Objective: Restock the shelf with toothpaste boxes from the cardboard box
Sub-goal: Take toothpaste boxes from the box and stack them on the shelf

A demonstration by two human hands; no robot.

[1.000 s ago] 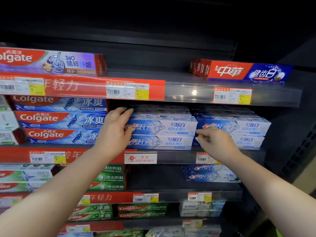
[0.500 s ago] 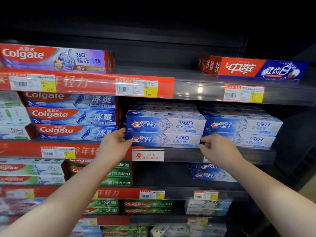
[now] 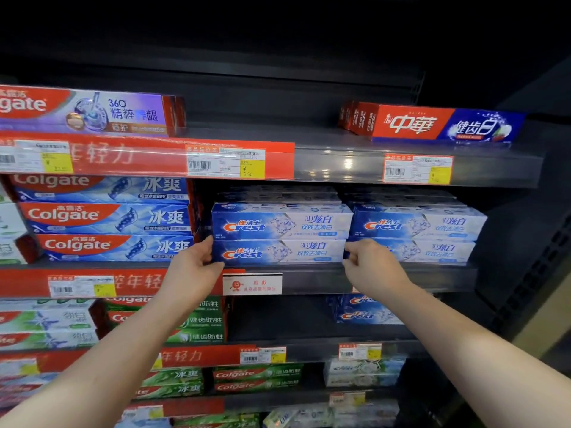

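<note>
Two hands bracket one Crest box (image 3: 278, 251), the lower of a two-high stack on the shelf (image 3: 401, 278). The left hand (image 3: 197, 267) sets its thumb against the box's left end with its fingers curled at the lower corner. The right hand (image 3: 370, 267) curls its fingertips onto the right end. The box lies straight ahead between them, its long axis running hand to hand along the shelf lip, and neither hand is nearer. A top box (image 3: 281, 223) rests on it. Outside the left hand a narrow dark gap separates it from the Colgate stack (image 3: 114, 247), and outside the right hand a second Crest stack (image 3: 432, 239) sits just beside. With both sides hemmed in, the only free travel looks to be toward or away from the hands. How far the shelf runs back is hidden, and no cardboard box is in view.
</note>
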